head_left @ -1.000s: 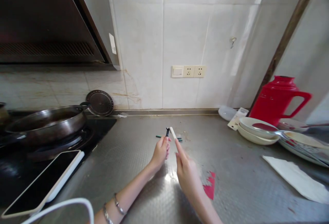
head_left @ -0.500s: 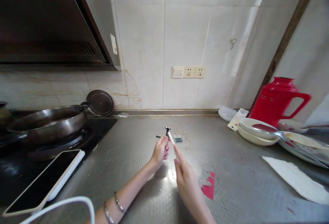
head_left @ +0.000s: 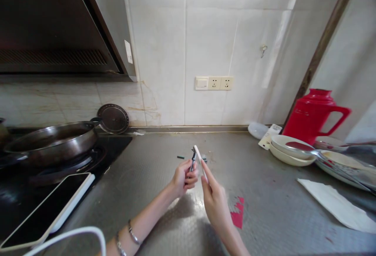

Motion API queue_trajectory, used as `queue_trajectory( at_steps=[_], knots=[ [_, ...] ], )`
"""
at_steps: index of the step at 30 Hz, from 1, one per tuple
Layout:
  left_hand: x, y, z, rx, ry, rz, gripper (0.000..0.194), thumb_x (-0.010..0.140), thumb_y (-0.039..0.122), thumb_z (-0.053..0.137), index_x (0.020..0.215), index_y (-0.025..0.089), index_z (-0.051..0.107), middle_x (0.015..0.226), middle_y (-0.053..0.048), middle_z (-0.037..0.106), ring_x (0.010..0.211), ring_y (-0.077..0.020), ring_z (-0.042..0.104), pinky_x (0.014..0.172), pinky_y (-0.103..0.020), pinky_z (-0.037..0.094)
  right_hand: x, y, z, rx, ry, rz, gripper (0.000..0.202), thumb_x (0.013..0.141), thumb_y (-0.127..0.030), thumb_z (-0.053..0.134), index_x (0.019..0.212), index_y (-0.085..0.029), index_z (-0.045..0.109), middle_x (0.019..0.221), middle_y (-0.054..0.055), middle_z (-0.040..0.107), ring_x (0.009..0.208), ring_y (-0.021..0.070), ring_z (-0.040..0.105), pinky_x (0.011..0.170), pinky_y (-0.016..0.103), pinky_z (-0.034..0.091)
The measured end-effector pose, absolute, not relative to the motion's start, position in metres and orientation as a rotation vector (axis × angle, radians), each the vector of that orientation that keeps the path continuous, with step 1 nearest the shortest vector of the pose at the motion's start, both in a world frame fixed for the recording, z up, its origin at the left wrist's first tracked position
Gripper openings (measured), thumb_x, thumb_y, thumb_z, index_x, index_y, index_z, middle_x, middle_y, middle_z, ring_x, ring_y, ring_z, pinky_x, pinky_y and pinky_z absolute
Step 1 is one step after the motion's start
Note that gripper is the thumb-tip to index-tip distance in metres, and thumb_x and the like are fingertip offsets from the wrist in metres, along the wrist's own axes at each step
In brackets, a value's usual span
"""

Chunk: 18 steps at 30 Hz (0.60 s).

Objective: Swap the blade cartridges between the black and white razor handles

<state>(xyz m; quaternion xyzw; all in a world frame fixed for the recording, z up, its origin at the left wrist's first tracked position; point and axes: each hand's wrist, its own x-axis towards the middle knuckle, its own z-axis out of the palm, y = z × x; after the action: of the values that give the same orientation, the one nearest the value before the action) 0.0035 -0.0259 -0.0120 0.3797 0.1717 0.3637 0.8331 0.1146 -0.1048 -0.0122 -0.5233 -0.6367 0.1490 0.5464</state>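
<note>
Steel counter: small black razor head pinched by left hand; white handle pinched by right hand. Risk judged: slip, cut fingertip.

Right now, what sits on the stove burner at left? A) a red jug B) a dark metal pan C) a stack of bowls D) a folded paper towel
B: the dark metal pan rests on the black stove, while the red jug stands far off at the right.

I note a dark steel pan on the hob, red plastic jug, stacked white bowls, white-edged tablet.
</note>
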Motion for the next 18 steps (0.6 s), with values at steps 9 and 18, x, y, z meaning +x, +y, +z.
queue_trajectory(
  at_steps=[9, 18],
  knots=[
    [-0.006, -0.022, -0.002, 0.697, 0.224, 0.738, 0.023, 0.082, 0.037, 0.050, 0.071, 0.019, 0.041, 0.046, 0.010, 0.018, 0.033, -0.0034, 0.002, 0.026, -0.013, 0.007, 0.118, -0.107, -0.007, -1.211, -1.593, 0.268, 0.046, 0.090, -0.023, 0.034, 0.136, -0.019, 0.040, 0.078, 0.004, 0.066, 0.058, 0.0129, 0.056, 0.057, 0.020, 0.045],
    [-0.005, -0.022, -0.002, 0.716, 0.225, 0.654, 0.025, 0.082, 0.038, 0.049, 0.069, 0.018, 0.042, 0.046, 0.010, 0.018, 0.034, -0.0034, 0.004, 0.026, -0.013, 0.007, 0.121, -0.096, -0.007, -1.111, -1.631, 0.210, 0.047, 0.090, -0.020, 0.034, 0.137, -0.020, 0.038, 0.110, 0.011, 0.063, 0.086, 0.0150, 0.062, 0.071, 0.021, 0.047]
  ],
)
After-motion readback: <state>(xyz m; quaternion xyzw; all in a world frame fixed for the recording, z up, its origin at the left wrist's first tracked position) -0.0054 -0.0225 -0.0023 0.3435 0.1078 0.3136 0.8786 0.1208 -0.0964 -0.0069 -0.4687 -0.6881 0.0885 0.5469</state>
